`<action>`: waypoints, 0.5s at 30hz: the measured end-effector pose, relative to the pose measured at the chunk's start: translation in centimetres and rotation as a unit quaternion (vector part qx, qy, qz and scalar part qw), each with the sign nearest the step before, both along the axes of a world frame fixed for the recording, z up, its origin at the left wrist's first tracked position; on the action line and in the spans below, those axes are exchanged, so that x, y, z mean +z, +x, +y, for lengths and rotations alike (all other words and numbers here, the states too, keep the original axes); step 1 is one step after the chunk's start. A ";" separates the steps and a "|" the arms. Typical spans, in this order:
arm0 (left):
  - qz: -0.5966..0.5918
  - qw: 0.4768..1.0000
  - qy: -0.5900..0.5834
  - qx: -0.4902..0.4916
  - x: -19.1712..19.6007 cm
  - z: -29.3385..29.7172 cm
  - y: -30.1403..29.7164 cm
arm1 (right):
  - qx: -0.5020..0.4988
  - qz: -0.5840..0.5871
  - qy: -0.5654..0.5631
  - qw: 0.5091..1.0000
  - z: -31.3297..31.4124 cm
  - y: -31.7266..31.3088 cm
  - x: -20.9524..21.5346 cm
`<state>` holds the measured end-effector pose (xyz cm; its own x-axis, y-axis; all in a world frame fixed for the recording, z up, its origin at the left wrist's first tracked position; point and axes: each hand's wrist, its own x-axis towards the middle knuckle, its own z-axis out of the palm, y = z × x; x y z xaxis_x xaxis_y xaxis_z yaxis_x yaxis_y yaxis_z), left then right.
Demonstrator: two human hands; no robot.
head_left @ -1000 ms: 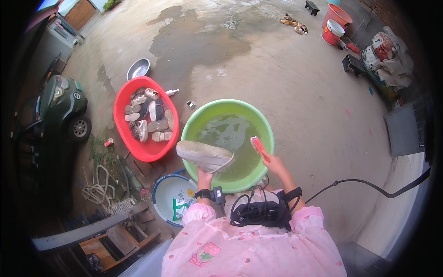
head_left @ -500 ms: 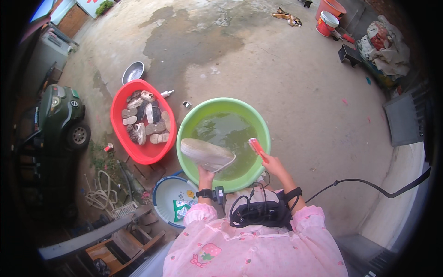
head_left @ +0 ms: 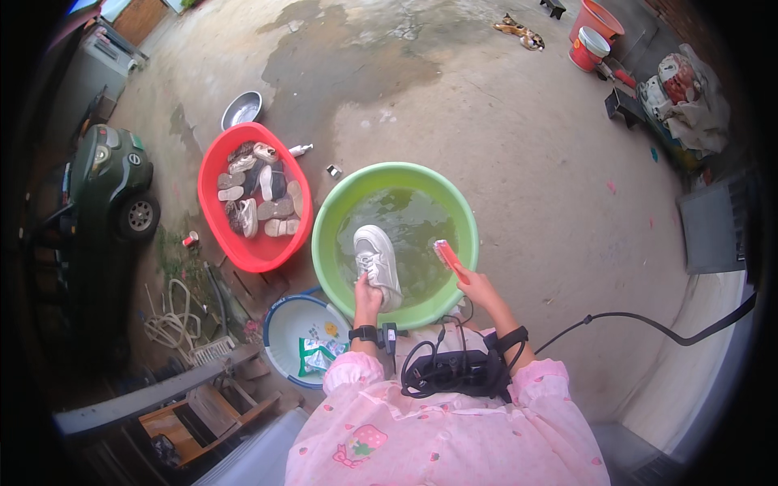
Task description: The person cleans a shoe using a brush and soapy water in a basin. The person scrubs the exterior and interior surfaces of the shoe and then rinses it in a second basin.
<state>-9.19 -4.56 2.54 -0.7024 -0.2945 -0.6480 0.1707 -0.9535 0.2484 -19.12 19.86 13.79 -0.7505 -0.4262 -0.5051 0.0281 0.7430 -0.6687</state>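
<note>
My left hand grips a white lace-up sneaker by its side, with the laces and upper facing up and the toe pointing away from me. The sneaker is over the green basin, which holds murky greenish water. Closed around the handle of a red scrub brush, my right hand is at the basin's right side. White bristles show at the brush's far end, apart from the sneaker.
Left of the green basin stands a red oval tub with several shoes. Nearer me, a white basin with a blue rim contains a green-and-white packet. A metal bowl lies beyond the tub; a black cable hangs at right.
My left hand has turned the sneaker from sole-side view, lying sideways, to upper-side up with its toe pointing away. The brush has stayed nearly in place in my right hand.
</note>
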 end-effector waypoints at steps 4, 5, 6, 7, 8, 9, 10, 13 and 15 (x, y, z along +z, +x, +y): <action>-0.055 0.995 -0.075 -0.046 -2.4 0.8 0.8 | 0.018 0.023 0.011 1.000 0.4 0.3 -0.7; -0.054 0.995 -0.073 -0.043 -3.4 1.0 1.2 | 0.021 0.023 0.013 0.999 0.5 0.3 -0.9; -0.045 0.988 -0.128 -0.069 -4.3 0.9 1.7 | 0.020 0.012 0.014 1.000 0.4 0.4 -1.0; -0.036 0.978 -0.182 -0.094 -5.2 0.8 2.2 | 0.019 0.001 0.015 1.000 0.3 0.4 -1.1; -0.037 0.978 -0.181 -0.093 -5.6 1.1 2.4 | 0.021 0.000 0.016 1.000 0.3 0.4 -1.1; -0.076 0.962 -0.240 -0.109 -5.9 1.4 2.5 | 0.021 -0.001 0.011 1.000 0.3 0.5 -1.0; -0.116 0.940 -0.298 -0.124 -6.2 1.5 2.8 | 0.023 -0.002 0.005 1.000 0.1 0.5 -0.9; -0.129 0.959 -0.227 -0.107 -4.1 2.8 1.7 | 0.012 0.031 -0.007 0.999 0.7 0.4 -1.7; -0.130 0.955 -0.229 -0.134 -2.2 2.9 1.5 | 0.003 0.047 0.001 0.999 0.4 0.7 -2.3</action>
